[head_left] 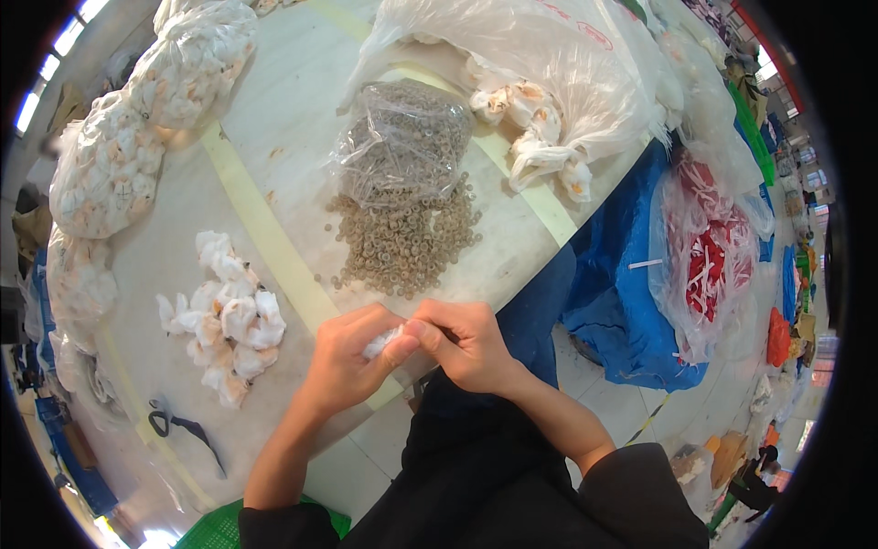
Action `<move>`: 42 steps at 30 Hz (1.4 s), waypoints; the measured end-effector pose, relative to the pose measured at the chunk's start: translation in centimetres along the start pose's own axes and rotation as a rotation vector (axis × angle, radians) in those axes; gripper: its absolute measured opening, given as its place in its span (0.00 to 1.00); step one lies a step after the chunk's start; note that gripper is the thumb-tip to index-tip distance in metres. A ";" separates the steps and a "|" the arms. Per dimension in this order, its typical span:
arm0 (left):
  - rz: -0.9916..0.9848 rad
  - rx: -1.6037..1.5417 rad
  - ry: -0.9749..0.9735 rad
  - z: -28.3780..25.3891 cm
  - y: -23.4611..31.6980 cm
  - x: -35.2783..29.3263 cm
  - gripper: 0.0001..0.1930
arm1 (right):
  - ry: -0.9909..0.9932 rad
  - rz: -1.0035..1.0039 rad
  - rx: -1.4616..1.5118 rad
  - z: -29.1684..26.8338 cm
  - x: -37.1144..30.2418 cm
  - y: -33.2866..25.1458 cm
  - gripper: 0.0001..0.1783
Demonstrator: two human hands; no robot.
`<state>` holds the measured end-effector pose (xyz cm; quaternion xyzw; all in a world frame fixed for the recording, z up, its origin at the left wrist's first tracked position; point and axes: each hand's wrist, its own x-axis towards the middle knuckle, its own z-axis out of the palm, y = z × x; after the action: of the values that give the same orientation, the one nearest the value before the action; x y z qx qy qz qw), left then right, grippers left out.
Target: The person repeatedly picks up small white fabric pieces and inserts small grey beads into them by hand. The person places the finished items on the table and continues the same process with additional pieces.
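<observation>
Close to the table's near edge, my left hand (354,356) is closed around a small crumpled white piece (380,342), part of which shows between its fingers. My right hand (464,345) meets it, thumb and fingers pinched together at the left thumb tip; what they grip is hidden. Just beyond the hands spreads a heap of small brownish-grey rings (402,242). It spills from under a clear plastic bag (402,137) filled with more of them. To the left of my hands lies a loose pile of white tufted pieces with tan-orange patches (233,320).
Black-handled scissors (187,428) lie at the table's left. Stuffed bags of white pieces (110,165) line the far left edge. A large translucent bag (585,82) sits at the far right. Beside the table stands a blue sack (631,302) with red-and-white strips (718,261). A green crate (219,528) is below.
</observation>
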<state>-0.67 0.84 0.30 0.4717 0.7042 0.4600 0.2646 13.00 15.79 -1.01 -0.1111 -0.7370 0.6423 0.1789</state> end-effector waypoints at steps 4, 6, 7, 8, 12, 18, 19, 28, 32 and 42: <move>0.035 -0.023 -0.011 0.1 0.0 0.1 0.10 | 0.025 -0.018 -0.021 -0.2 -0.1 0.1 0.13; 0.035 -0.030 -0.009 0.2 0.2 0.3 0.08 | 0.023 -0.008 -0.042 -0.2 -0.1 0.1 0.13; 0.038 -0.018 0.004 0.3 0.3 0.3 0.07 | 0.021 -0.003 -0.052 -0.2 -0.1 0.1 0.13; 0.040 -0.005 0.015 0.5 0.3 0.2 0.07 | 0.035 -0.040 -0.086 -0.2 -0.1 0.2 0.13; 0.017 0.020 0.046 0.8 0.6 0.3 0.07 | 0.067 -0.093 -0.163 0.1 0.0 0.6 0.13; 0.042 0.062 0.122 1.1 0.4 0.1 0.05 | 0.091 -0.212 -0.310 0.1 0.5 0.9 0.10; 0.030 0.062 0.161 1.2 0.3 0.1 0.05 | 0.093 -0.239 -0.335 -0.1 0.8 0.9 0.09; -0.096 -0.086 0.343 0.8 -0.7 0.2 0.06 | 0.215 -0.419 -0.894 -2.1 6.5 1.2 0.08; -0.265 -0.301 0.308 1.1 -0.7 0.1 0.09 | 0.189 -0.397 -0.973 -1.8 7.1 2.0 0.08; -0.262 -0.440 0.315 1.9 -0.9 0.3 0.09 | 0.225 -0.330 -0.651 -1.5 7.3 1.4 0.04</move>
<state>0.37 1.73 -1.33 0.2312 0.6749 0.6309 0.3050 6.89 20.25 -1.39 -0.1118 -0.8861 0.3211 0.3151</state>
